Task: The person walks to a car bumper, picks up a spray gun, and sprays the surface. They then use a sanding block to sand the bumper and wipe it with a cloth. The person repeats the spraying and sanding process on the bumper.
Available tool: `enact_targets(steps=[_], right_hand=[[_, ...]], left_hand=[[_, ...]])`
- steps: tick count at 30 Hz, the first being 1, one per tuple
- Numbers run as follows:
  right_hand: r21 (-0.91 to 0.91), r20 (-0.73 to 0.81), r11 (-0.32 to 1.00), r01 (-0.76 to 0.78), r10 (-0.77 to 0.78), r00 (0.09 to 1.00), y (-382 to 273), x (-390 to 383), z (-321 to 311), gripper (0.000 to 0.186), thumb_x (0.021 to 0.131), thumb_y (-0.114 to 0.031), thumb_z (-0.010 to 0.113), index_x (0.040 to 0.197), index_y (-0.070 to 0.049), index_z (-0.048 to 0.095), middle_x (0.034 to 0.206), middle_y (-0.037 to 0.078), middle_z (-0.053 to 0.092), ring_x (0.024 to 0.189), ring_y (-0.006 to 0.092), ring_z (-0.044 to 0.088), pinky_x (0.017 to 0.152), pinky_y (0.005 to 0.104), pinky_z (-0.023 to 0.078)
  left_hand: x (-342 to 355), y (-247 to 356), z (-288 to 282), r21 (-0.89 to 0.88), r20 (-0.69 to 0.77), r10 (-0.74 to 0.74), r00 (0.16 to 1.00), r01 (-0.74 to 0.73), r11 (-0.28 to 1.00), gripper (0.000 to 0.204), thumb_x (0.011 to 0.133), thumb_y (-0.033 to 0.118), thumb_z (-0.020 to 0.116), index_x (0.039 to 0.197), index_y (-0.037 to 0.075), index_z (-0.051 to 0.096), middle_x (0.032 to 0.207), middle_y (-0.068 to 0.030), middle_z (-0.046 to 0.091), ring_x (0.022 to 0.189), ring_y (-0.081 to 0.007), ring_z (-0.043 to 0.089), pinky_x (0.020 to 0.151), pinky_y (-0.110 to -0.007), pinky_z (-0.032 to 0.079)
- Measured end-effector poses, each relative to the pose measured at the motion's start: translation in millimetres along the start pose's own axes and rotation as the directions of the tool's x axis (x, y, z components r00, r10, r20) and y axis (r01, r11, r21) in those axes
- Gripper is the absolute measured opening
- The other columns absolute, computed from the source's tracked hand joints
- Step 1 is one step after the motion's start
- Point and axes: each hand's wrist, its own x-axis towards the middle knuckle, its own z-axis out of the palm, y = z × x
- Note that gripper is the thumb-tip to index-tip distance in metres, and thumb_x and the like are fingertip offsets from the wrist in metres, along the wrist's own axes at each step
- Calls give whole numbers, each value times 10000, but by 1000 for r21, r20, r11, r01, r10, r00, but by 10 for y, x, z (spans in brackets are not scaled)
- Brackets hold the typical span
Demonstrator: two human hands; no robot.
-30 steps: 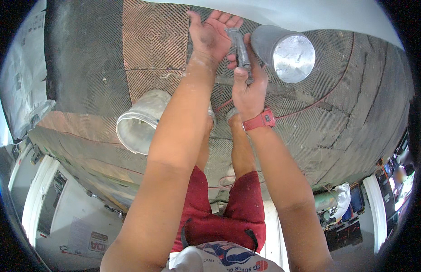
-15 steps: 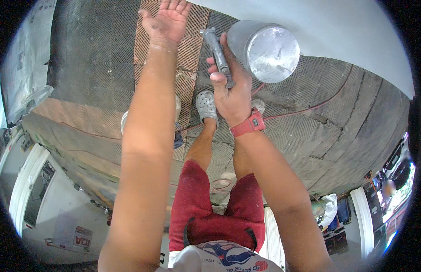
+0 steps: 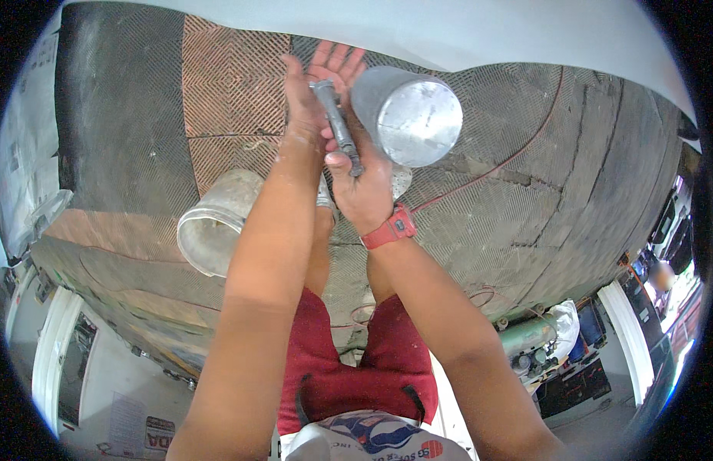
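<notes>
My right hand (image 3: 360,180), with a red watch (image 3: 393,229) on its wrist, is closed around a grey metal spray gun (image 3: 338,127). The gun's wide silver cup (image 3: 419,123) sits to the right of the fingers, its round flat end facing up toward me. My left hand (image 3: 319,92) is open, palm up, fingers spread, at the far end of the gun. Whether the palm touches the gun, I cannot tell. Part of the right hand is hidden behind the gun and cup.
A large pale curved panel (image 3: 525,34) spans the far edge. A whitish bucket (image 3: 232,188) lies tilted by my left forearm. Across the ribbed floor mats (image 3: 233,92) runs a thin red hose (image 3: 510,157). A green tank (image 3: 525,336) stands at the right, behind my right arm.
My left hand has come rightward and nearer, from apart to beside the gun. The whole view has shifted, so the panel shows lower and more of the bucket appears. The right hand keeps its grip.
</notes>
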Motion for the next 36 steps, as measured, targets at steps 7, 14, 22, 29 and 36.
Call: enact_targets(steps=[7,14,22,29,36], right_hand=[[14,-179,996,-86,88,980,337,-52,-836,1015,1051,-774,492,1644,50,444,1079,100,741,900,158,674,837,339,558],[-49,-277,994,-96,79,958,608,-95,-1279,1002,1063,-763,480,1661,39,421,1075,112,761,893,147,694,807,324,559],[108,-151,983,-145,161,975,486,-154,-1061,869,1085,-622,579,1626,49,469,1267,193,725,1016,194,696,915,370,572],[94,-46,991,-91,96,994,-211,-44,-365,1017,1042,-791,483,1646,27,457,1117,134,741,911,167,688,846,351,571],[-29,128,999,15,-11,992,-694,-39,167,929,1076,-703,522,1667,9,431,1214,152,744,964,158,675,890,343,579]], left_hand=[[264,-1062,185,76,14,-122,992,121,990,1105,1008,891,184,1667,26,385,1679,-167,477,1568,-417,395,1333,-584,190],[481,-1678,129,122,47,-211,976,204,971,1121,998,906,190,1667,29,391,1748,-165,370,1639,-423,241,1343,-575,104],[406,-1099,144,42,75,-57,996,53,998,1097,1020,880,201,1622,-15,404,1692,-231,429,1588,-452,342,1336,-589,196],[110,133,122,-115,46,102,994,-96,989,1081,1044,843,142,1638,-36,348,1663,-288,425,1545,-477,404,1333,-617,252],[129,1210,-108,-180,-32,189,981,-192,965,1078,1047,839,162,1683,-29,238,1671,-287,392,1562,-476,365,1328,-613,260]])
